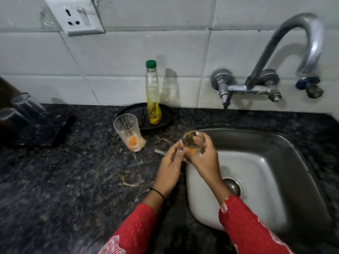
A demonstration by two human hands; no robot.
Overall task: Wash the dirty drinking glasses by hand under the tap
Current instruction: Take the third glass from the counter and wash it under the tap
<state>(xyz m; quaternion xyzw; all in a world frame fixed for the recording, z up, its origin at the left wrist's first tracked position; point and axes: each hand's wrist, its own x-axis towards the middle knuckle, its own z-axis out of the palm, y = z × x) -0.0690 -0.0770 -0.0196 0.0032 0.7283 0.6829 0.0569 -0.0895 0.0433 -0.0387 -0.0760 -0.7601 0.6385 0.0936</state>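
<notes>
Early stage. Right hand (205,154) grips one dirty glass (192,140) at the sink's (275,143) left rim, fingers wrapped round it; left hand (171,158) touches its base, fingers loosely curled. Orange residue inside. Tap (293,43) looks dry, so no rinse yet. Second glass (128,132) stands on the counter (55,180), orange dregs in it, untouched. Both left to wash.

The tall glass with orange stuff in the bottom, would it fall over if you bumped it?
Probably. The tall glass looks narrow at its base and wider at the rim, so a nudge up high may tip it. It is nearly empty, so likely light. The counter near it looks wet, so it may slide.
</notes>
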